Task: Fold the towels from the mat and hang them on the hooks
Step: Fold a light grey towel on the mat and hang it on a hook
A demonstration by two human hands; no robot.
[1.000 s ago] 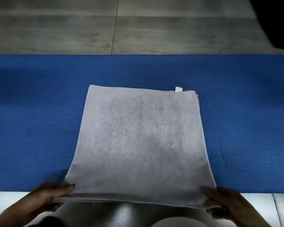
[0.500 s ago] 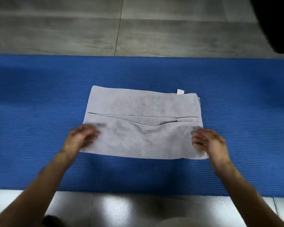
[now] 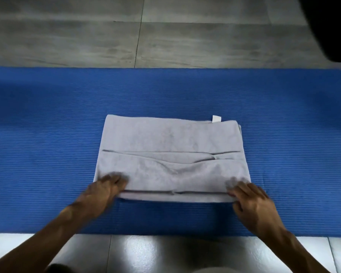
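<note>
Grey tiled floor (image 3: 87, 42) beyond; glossy pale tiles at the near side.

Long blue ribbed foam mat (image 3: 47, 134) runs edge to edge across the view. No hooks in sight.

Pale grey terry towel (image 3: 169, 138) lies folded in a rectangle at mid-mat, nearer the mat's near edge than its far one. Several layers show as stacked edges along its near side and a soft ridge across its middle. Small white tag (image 3: 216, 118) sticks out at the far right corner.

Left hand (image 3: 100, 194) on the near left corner, right hand (image 3: 252, 201) on the near right corner. Fingertips blurred; whether they pinch the layers or only press flat, cannot tell.

Handling, by judgement: light, limp, not fragile; layers will slide and sag if lifted by one corner. Best taken with both near corners pinched through all layers, or along the folded edge.
</note>
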